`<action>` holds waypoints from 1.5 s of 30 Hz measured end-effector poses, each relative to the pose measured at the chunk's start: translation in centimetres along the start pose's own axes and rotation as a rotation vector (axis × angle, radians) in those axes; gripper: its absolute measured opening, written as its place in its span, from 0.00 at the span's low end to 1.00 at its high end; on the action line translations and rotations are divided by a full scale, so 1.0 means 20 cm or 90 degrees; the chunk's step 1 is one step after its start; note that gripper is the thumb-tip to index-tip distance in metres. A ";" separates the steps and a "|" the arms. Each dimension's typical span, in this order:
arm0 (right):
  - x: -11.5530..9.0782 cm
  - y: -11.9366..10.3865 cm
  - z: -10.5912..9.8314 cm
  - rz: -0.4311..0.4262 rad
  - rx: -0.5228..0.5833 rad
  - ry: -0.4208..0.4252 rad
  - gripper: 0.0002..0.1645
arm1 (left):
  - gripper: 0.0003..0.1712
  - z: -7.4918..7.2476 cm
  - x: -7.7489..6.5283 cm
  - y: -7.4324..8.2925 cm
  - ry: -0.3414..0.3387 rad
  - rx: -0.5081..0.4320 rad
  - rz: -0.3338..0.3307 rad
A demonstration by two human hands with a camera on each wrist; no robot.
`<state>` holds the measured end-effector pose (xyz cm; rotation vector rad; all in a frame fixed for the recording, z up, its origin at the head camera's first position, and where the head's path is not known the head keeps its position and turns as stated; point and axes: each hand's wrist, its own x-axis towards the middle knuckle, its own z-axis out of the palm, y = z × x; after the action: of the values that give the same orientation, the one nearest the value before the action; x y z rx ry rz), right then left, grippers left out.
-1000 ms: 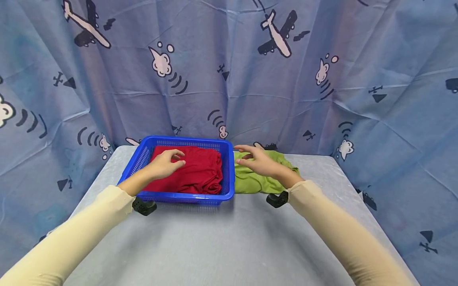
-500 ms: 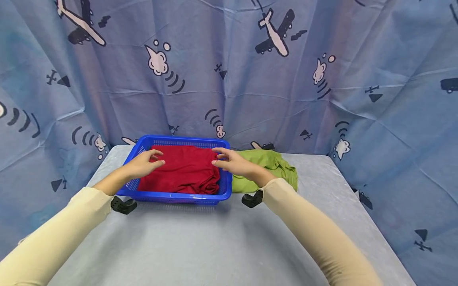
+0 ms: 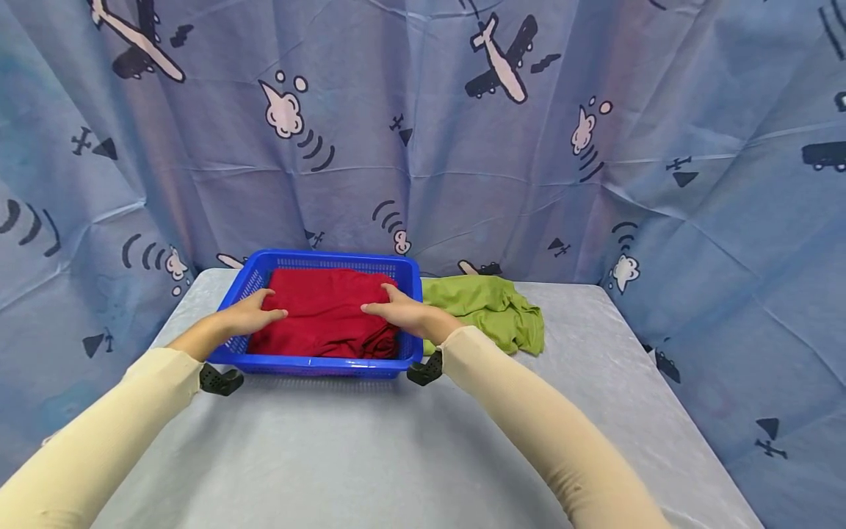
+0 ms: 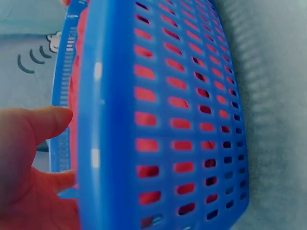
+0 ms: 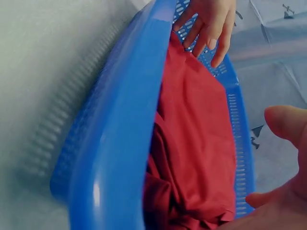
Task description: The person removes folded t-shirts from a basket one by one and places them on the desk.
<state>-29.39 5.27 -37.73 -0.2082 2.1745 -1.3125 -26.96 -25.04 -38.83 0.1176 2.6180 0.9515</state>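
The red cloth [image 3: 317,305] is laid in the blue basket [image 3: 317,362], at the left of the table [image 3: 317,455] and towards its far edge, with loose folds bunched at its near right corner. Over its 2 ends the left hand [image 3: 246,316] and the right hand [image 3: 405,312] are held, each with a wide gap between thumb and fingers; nothing is seen to be gripped, and whether the cloth is touched by any fingertip cannot be told. If only the top layer were pinched, the folds could be pulled loose; if a hand were kept too low, the rim could be caught and the basket dragged. The cloth's long axis is set left to right, in line with the basket's; no front can be made out. To the basket's right a crumpled green cloth [image 3: 485,305] is spread, its left part hidden. Beyond, a printed curtain [image 3: 463,184] is hung.
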 end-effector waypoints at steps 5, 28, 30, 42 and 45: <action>0.05 0.02 0.03 0.047 0.048 0.030 0.56 | 0.41 0.00 0.01 -0.02 -0.006 -0.030 -0.004; 0.15 0.04 0.03 0.023 0.159 0.041 0.62 | 0.39 0.00 0.11 -0.02 -0.035 -0.107 -0.009; 0.16 0.04 0.02 0.041 0.195 0.023 0.63 | 0.40 0.00 0.11 -0.02 -0.068 -0.144 -0.027; 0.16 0.05 0.04 0.016 0.148 -0.019 0.63 | 0.38 0.00 0.12 -0.03 -0.126 -0.175 -0.034; 0.16 0.05 0.06 -0.019 0.067 -0.045 0.60 | 0.37 0.01 0.13 -0.03 -0.124 -0.164 -0.020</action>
<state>-31.13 3.62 -40.29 -0.2427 2.0443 -1.4111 -29.37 -24.89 -40.14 0.0979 2.2939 1.1925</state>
